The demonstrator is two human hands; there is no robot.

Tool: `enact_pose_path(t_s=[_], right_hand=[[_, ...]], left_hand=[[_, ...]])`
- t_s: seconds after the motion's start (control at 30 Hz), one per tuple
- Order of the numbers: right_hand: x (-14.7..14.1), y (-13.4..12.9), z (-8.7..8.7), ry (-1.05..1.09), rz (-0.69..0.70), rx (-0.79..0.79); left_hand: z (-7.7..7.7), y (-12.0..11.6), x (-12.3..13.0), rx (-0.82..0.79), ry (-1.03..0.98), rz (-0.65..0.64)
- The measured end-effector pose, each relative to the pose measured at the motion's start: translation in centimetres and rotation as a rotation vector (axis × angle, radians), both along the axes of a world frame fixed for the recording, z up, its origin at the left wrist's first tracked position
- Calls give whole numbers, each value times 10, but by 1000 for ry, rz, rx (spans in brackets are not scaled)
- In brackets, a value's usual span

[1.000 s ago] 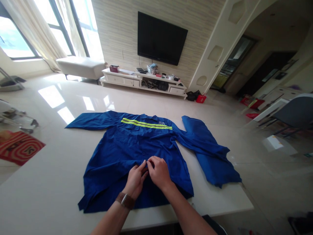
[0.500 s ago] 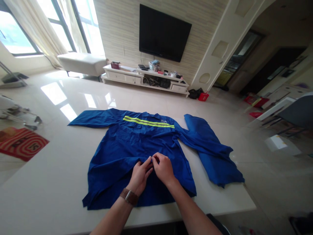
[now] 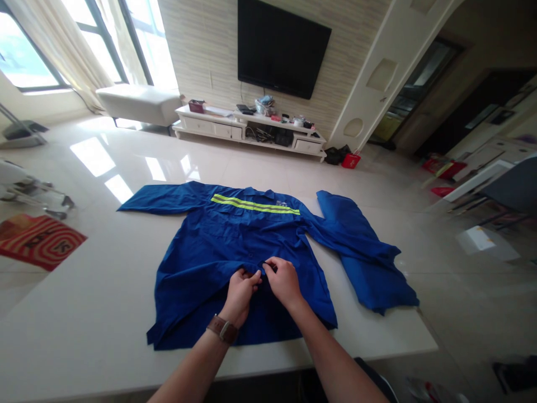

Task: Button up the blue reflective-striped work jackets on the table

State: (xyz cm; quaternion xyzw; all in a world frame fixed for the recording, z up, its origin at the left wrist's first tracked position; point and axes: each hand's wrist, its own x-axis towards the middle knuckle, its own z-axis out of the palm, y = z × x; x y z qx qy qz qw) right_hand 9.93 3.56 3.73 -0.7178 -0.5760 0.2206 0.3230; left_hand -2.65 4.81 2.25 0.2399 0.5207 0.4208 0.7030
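Note:
A blue work shirt (image 3: 277, 238) with a yellow-and-grey reflective stripe across its chest lies front up on the white table (image 3: 96, 313), collar away from me. Its lower front edges are lifted a little between my hands. My left hand (image 3: 242, 288), below a brown watch strap on the wrist, pinches the shirt's left-side front edge. Close beside it, my right hand (image 3: 282, 278) grips the other front edge with thumb and forefinger. The fingertips nearly meet, and whatever small part they hold is hidden. One button shows just above them.
Folded blue cloth (image 3: 369, 268) lies at the table's right, under the shirt's sleeve. A red patterned bag (image 3: 39, 240) is at the left edge. Beyond the table stand a low white TV cabinet (image 3: 205, 127), a bench (image 3: 136, 103) and a wall-mounted television (image 3: 283, 47).
My left fingers have curled in further on the shirt's front edge, and its thumb has come down. My right hand stays at the same place. The view has tilted slightly.

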Motion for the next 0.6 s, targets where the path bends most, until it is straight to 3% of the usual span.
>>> enact_pose_path(t_s=[0.1,0.3,0.6], right_hand=[[2,3,-3,118,9,11],[8,11,-11,603,-35,-133],[7,11,-14,795,-53,-140]], left_hand=[[2,-1,-1,41,33,-11],[8,1,-3,62,-26,-25],[9,2,-4,48,-32,-111]])
